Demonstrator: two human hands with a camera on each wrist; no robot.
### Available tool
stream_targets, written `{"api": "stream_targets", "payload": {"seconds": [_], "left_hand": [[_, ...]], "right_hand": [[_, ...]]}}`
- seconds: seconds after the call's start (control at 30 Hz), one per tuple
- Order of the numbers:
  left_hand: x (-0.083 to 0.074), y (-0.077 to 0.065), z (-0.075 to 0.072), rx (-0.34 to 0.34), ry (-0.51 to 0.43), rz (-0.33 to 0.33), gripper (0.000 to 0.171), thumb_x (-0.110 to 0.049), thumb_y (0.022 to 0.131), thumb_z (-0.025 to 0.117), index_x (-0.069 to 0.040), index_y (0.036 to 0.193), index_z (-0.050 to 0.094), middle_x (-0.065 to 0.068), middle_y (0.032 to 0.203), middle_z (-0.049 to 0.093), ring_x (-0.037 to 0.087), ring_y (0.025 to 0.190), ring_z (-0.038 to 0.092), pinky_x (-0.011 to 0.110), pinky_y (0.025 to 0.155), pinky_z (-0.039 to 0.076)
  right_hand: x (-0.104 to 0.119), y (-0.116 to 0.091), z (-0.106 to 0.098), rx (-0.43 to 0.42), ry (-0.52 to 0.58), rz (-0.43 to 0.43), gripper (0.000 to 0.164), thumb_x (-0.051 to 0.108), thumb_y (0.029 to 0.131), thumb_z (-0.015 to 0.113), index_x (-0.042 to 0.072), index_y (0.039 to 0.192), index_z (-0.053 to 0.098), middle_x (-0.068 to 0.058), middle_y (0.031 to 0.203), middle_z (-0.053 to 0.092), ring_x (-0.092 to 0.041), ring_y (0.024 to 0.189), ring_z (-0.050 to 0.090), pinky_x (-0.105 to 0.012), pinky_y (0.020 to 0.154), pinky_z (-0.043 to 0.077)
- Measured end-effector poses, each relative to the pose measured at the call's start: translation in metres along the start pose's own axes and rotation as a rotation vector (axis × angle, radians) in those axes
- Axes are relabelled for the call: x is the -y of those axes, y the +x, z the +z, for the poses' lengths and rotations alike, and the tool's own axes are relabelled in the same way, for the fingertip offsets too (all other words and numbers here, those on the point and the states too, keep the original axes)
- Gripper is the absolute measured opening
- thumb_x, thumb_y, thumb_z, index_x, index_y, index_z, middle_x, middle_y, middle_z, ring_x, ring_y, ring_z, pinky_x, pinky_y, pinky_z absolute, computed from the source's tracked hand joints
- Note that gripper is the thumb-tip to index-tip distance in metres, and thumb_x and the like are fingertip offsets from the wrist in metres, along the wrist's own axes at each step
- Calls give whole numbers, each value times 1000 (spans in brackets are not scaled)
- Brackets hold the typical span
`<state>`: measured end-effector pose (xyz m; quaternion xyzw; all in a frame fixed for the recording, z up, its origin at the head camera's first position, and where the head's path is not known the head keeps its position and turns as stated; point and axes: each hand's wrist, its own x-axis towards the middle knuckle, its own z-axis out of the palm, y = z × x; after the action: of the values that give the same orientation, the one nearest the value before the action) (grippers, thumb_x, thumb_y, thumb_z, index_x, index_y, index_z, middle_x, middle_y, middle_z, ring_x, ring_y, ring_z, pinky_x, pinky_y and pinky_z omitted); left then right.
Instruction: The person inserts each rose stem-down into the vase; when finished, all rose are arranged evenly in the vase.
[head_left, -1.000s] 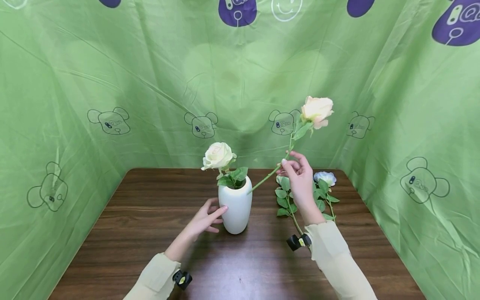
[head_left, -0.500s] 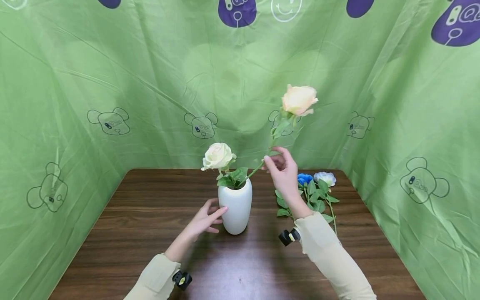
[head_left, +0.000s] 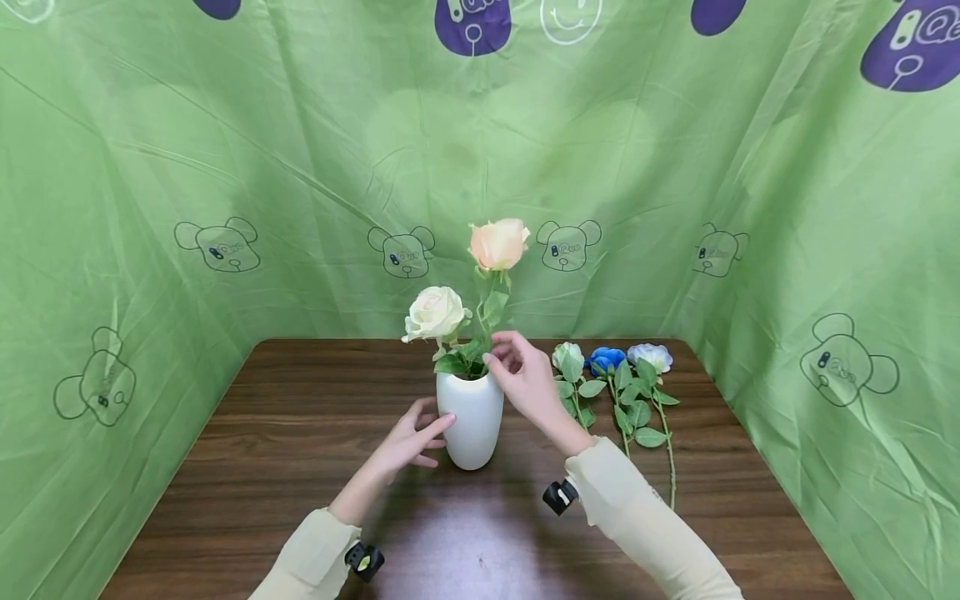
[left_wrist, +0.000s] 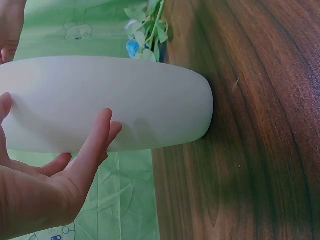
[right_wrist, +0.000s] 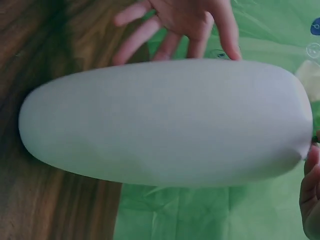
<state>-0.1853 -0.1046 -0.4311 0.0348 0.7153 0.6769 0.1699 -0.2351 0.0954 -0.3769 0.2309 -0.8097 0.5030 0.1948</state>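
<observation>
A green fabric backdrop (head_left: 315, 125) printed with cartoon animal heads encloses the rear and both sides of the work area. Within it is a dark brown wood-grain table (head_left: 292, 433), which serves as the work surface.

A smooth, white, tapered vase (head_left: 472, 425) stands upright near the middle of the table, apparently placed there so that both hands can reach it.

Two roses rise from the vase's mouth: a peach rose (head_left: 498, 245) on a green stem, the taller, and a creamy white rose (head_left: 435, 313), leaning left. The peach stem's entry point is hidden by the fingers. Three more flowers lie side by side at the right, blooms toward the rear: a greenish-white rose (head_left: 568, 358), a deep blue rose (head_left: 606, 360) and a pale lavender flower (head_left: 651, 358). This spacing probably keeps each stem separately accessible.

Left hand (head_left: 408, 437): fingers spread and loosely extended, touching the vase's left side without gripping; likely a steadying contact against sideways load.

Right hand (head_left: 525, 379): thumb and fingertips brought together, pinching the peach stem just above the rim. Such a low hold probably gives good control of the stem's angle.
</observation>
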Motion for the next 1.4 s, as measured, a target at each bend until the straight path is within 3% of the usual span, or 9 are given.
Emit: {"api": "stream_targets", "payload": {"seconds": [0.3, 0.43, 0.77, 1.0, 1.23, 1.4], "left_hand": [[-6, -4, 3, 2, 5, 0, 63, -29, 87, 57, -3, 133, 23, 34, 128, 30, 47, 102, 46, 44, 64, 51], [-6, -3, 2, 5, 2, -1, 63, -28, 87, 56, -2, 134, 23, 34, 128, 30, 46, 102, 46, 44, 64, 51], [17, 12, -4, -20, 1, -7, 70, -37, 83, 60, -8, 135, 24, 30, 129, 31, 42, 99, 50, 43, 61, 52], [19, 12, -3, -39, 12, 1, 70, -39, 82, 61, -8, 134, 25, 30, 128, 33, 41, 98, 52, 42, 60, 52], [20, 13, -3, -38, 11, 2, 70, -38, 82, 61, -9, 134, 25, 30, 128, 33, 41, 98, 52, 42, 59, 52], [22, 14, -3, -37, 11, 4, 69, -38, 82, 60, -10, 134, 25, 30, 128, 33, 41, 98, 52, 42, 59, 52]], "right_hand": [[1, -4, 6, 1, -108, -37, 10, 10, 80, 62, 11, 89, 65, 5, 81, 51, -5, 54, 41, -24, 46, 38], [1, -5, 6, -12, -106, -25, 8, 11, 80, 63, 12, 87, 66, 5, 84, 49, -4, 55, 40, -24, 47, 38], [-3, -5, 5, -23, -71, 0, 10, 13, 82, 61, 12, 88, 69, 6, 83, 50, -8, 57, 42, -25, 49, 38], [-7, -4, 5, -52, -60, -33, 11, 11, 81, 61, 12, 87, 70, 5, 78, 50, -9, 58, 43, -25, 48, 38], [-15, -9, -5, -74, 54, 54, 11, 15, 82, 64, 9, 90, 68, 3, 83, 53, -11, 66, 52, -24, 55, 45], [-30, -18, -20, -88, 60, 100, 14, 19, 83, 63, 8, 92, 67, 0, 87, 56, -14, 69, 54, -27, 59, 46]]}}
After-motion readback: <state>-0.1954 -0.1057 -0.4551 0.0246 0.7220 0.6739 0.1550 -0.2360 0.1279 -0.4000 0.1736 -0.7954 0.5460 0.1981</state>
